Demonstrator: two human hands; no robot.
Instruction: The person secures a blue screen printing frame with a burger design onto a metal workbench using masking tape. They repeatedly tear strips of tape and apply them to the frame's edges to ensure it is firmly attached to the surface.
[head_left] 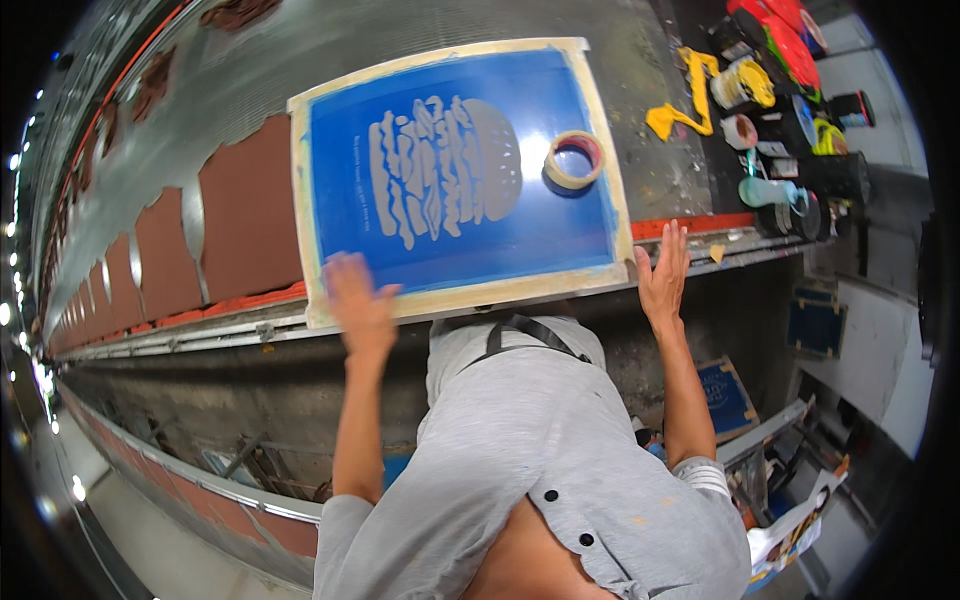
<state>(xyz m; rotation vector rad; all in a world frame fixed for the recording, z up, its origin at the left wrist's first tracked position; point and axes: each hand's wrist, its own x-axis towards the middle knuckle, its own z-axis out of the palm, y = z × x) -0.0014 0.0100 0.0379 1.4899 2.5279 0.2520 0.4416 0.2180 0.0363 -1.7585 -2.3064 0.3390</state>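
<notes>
While both hands lie spread flat, left hand (pixel 360 305) and right hand (pixel 663 275) on the near corners of the screen-printing frame (pixel 455 165), it looks stiff yet light; grip its wooden rim, sparing the taut mesh.

Long grey tabletop (pixel 300 60) runs off to the left, carrying a row of reddish-brown fabric pieces (pixel 250 215) laid side by side along its near edge, with an orange-red strip (pixel 690 225) along the rail at right. At the tabletop's far right end: yellow rag (pixel 685 95), yellow-smeared ink tub (pixel 740 82), a small tape roll (pixel 738 130), a pale green container (pixel 765 190), red plastic sheet (pixel 785 35), dark tubs crowded close together. Below, on the floor right of the bench, a second blue-meshed frame (pixel 725 395) leans tilted, another blue panel (pixel 815 325) standing further right.
</notes>
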